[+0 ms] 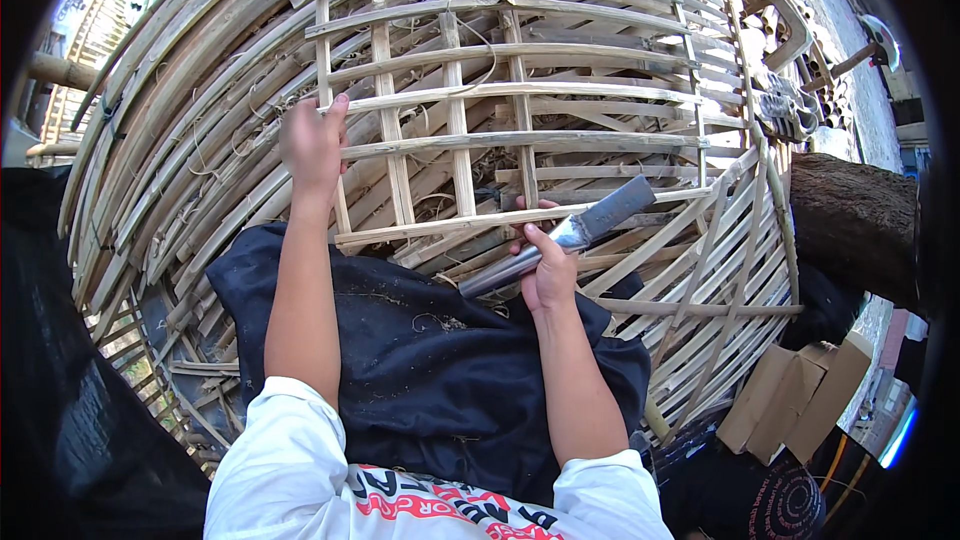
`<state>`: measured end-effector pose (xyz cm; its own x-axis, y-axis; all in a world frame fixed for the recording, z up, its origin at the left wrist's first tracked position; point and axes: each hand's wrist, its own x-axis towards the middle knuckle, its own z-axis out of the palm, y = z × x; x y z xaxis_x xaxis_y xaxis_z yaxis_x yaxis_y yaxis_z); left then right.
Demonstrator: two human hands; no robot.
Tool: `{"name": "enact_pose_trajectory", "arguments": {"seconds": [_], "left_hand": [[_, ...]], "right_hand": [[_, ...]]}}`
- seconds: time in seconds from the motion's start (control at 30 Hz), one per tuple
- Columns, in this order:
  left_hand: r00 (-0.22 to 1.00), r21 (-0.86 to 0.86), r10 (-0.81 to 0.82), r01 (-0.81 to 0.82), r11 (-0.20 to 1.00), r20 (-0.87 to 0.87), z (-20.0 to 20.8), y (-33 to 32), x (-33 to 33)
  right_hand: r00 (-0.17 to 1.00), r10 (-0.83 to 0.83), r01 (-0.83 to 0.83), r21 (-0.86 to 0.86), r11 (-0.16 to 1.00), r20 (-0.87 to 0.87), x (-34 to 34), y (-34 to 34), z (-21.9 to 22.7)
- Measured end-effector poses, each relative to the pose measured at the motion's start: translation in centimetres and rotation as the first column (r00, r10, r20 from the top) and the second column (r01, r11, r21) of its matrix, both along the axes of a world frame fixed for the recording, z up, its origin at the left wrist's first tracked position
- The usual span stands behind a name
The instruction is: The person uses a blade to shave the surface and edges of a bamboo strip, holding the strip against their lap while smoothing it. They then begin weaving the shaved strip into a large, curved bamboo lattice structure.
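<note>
A lattice of pale bamboo slats (600, 140) lies in front of me, long slats crossed by several uprights. My left hand (318, 155) is closed around its left edge, thumb raised along the slat; part of the fingers is blurred. In my right hand (550, 270) is a knife (615, 212) with a broad, flat grey blade and a shiny metal tube handle. The blade points up and right, over the lattice's near slat. Fingertips of that hand show behind this slat, so whether they also grip it I cannot tell.
Long curved bamboo strips (190, 110) are stacked at the left and beneath the lattice. A dark cloth (420, 340) covers my lap. To the right are a woven bamboo frame (735, 270), a thick log (850, 220), an opened cardboard box (790, 400) and cut bamboo tubes (835, 110).
</note>
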<state>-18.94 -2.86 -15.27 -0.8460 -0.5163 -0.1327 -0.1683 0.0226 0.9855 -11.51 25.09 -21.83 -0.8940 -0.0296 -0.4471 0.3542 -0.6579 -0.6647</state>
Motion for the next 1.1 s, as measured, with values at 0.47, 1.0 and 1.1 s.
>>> {"name": "enact_pose_trajectory", "arguments": {"seconds": [0.47,1.0,1.1], "left_hand": [[0.991,-0.114,-0.023,0.038,0.993,0.129,-2.0,-1.6,-0.3],[0.801,-0.688,-0.575,0.512,0.514,0.167,0.3,13.5,4.4],[0.790,-0.679,-0.498,0.586,0.442,0.358,-0.1,14.8,3.2]], "right_hand": [[0.979,-0.101,0.099,0.023,0.995,0.177,0.0,-1.0,1.4],[0.970,-0.147,0.104,0.216,0.971,0.192,0.6,0.1,2.0],[0.977,-0.152,0.108,0.264,0.959,0.151,0.4,-0.3,1.6]]}}
